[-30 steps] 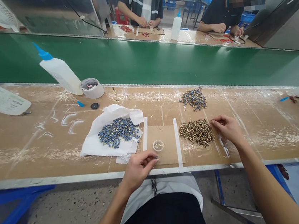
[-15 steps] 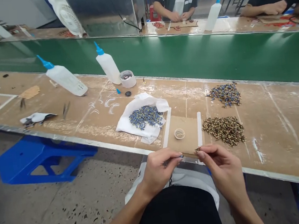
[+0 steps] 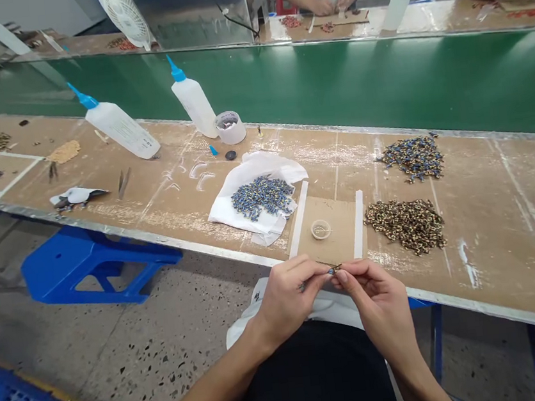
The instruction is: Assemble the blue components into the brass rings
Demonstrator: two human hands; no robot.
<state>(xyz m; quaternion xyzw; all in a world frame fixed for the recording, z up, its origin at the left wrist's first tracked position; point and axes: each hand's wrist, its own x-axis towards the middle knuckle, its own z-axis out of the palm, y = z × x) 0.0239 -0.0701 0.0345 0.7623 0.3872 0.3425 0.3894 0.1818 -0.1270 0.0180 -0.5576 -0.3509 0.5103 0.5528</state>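
Note:
My left hand [image 3: 290, 294] and my right hand [image 3: 372, 295] meet in front of the bench edge, fingertips pinched together on a tiny blue and brass part [image 3: 333, 269]. A thin tool seems to lie in the left fingers. Just beyond them sits a cardboard pad [image 3: 334, 218] with white strips and a small clear cup [image 3: 320, 229]. A pile of brass rings [image 3: 408, 223] lies to the right, a blue-and-brass pile [image 3: 414, 157] behind it. Blue parts [image 3: 262, 196] rest on white paper [image 3: 237, 191] to the left.
Two glue bottles with blue tips [image 3: 117, 127] [image 3: 193, 103] and a tape roll [image 3: 230, 127] stand near the green conveyor [image 3: 331, 84]. A white fan [image 3: 123, 11] is at the back. A blue stool [image 3: 96, 265] stands under the bench. Other people's hands work across the belt.
My right hand left the brass pile and came to my left hand at the bench edge. The view swung left and down; the fingertips have closed together on the small part.

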